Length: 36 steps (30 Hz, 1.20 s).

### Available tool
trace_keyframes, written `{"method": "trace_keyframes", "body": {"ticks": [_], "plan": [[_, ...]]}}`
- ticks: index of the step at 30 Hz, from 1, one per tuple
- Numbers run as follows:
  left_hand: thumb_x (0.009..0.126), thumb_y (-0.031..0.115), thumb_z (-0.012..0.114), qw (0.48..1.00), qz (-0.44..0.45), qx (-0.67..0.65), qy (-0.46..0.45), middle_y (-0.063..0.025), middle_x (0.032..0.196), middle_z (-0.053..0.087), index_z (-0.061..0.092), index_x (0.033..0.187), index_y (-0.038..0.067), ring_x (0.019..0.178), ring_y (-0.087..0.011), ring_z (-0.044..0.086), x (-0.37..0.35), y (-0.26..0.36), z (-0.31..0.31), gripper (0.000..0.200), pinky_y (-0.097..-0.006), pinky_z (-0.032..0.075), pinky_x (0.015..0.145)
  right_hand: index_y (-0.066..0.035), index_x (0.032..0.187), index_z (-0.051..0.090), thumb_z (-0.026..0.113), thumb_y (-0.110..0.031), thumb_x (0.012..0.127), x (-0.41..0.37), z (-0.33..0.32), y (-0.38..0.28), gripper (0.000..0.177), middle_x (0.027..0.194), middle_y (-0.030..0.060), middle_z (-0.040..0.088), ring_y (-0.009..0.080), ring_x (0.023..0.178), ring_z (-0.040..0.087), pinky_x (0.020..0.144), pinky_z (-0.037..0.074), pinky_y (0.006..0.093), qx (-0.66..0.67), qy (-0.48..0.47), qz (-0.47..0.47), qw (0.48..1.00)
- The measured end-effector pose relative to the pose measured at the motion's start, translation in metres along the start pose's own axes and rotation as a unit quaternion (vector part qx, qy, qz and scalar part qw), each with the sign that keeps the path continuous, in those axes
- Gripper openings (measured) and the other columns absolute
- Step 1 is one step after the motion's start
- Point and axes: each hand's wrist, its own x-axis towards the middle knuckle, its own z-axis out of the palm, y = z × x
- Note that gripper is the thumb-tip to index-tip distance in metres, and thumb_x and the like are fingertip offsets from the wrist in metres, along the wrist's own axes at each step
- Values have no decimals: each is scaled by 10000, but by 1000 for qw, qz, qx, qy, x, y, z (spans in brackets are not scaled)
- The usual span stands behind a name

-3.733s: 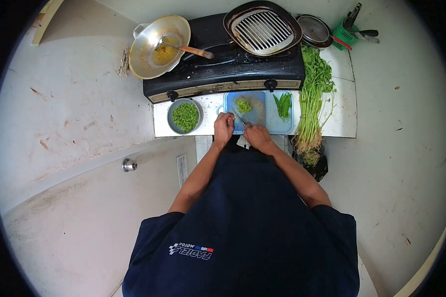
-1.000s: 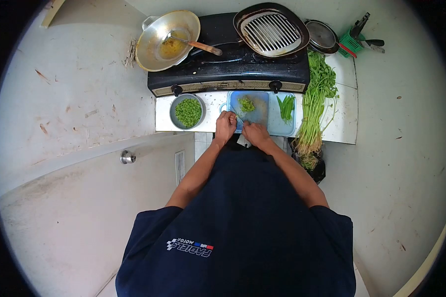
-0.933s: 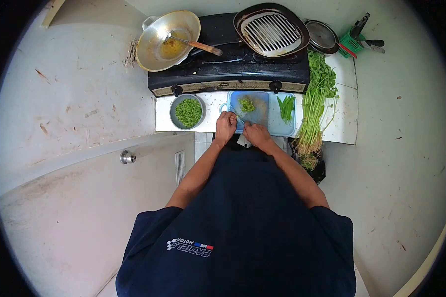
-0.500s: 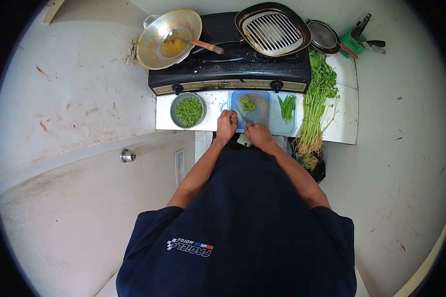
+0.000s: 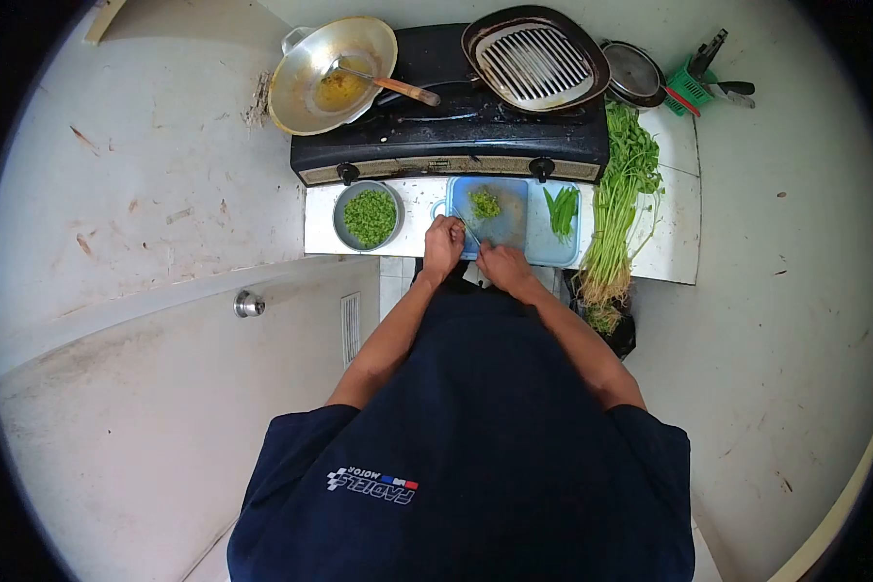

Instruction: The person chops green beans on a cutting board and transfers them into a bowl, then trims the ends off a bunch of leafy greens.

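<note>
My right hand (image 5: 503, 266) is wrapped round the handle of a knife, whose thin blade (image 5: 469, 229) slants up and left across a blue cutting board (image 5: 510, 238). Just left of the blade, my left hand (image 5: 443, 244) has its fingers pinched together at the board's left edge; what they hold is mostly hidden. A small heap of chopped green pieces (image 5: 484, 203) lies on the board beyond the blade. Several long green pods (image 5: 561, 211) rest at its right side. Further left stands a grey bowl (image 5: 338, 229) filled with chopped green pieces (image 5: 370, 216).
Behind the board is a black gas stove (image 5: 427, 141) bearing a wok (image 5: 291, 92) with a wooden-handled ladle (image 5: 412, 91) and a grill pan (image 5: 592, 60). Leafy greens with roots (image 5: 616, 209) hang over the counter's front edge. A green basket (image 5: 687, 87) holds knives.
Both hands stay in nearly the same place, with the knife blade shifted only slightly beside the left fingers. The bowl, heap and pods look unchanged.
</note>
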Motion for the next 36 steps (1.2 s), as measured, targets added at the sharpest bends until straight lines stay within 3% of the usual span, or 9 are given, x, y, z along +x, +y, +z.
{"method": "trace_keyframes", "body": {"ticks": [7, 10, 22, 31, 36], "plan": [[864, -30, 657, 1000, -9, -8, 8, -168, 841, 624, 697, 903, -20, 684, -283, 650, 0, 0, 1, 57, -381, 533, 640, 13, 1022, 612, 511, -224, 989, 10, 5, -3, 259, 782, 229, 730, 394, 753, 744, 700, 596, 506, -31, 36, -6, 999], [872, -27, 658, 1000, -15, -12, 6, -164, 842, 627, 697, 902, -23, 671, -270, 645, -2, 1, -1, 49, -371, 530, 631, 8, 1009, 610, 511, -219, 987, 5, 0, -2, 249, 777, 218, 734, 396, 735, 743, 691, 595, 508, -8, 1, 3, 1000], [868, -46, 654, 1000, -7, -18, 11, -162, 831, 624, 690, 891, -32, 660, -265, 638, -1, -1, 1, 46, -370, 533, 634, 15, 994, 613, 520, -186, 971, 10, -2, -6, 222, 780, 231, 735, 377, 721, 751, 642, 597, 478, -41, 17, -10, 999], [854, -64, 671, 1000, -10, -16, 3, -157, 846, 618, 689, 906, -31, 676, -252, 652, -1, -2, 1, 64, -349, 540, 636, 17, 1022, 603, 492, -216, 1005, 16, 1, -7, 259, 864, 245, 742, 377, 835, 755, 735, 599, 485, -40, -24, 0, 999], [847, -55, 685, 1000, -11, -25, 2, -149, 838, 607, 686, 908, -34, 683, -250, 658, -1, 3, -3, 64, -348, 546, 639, 30, 1013, 600, 514, -252, 1015, 10, 0, -5, 296, 772, 244, 716, 400, 737, 729, 695, 584, 505, -21, 11, -1, 1000]]}}
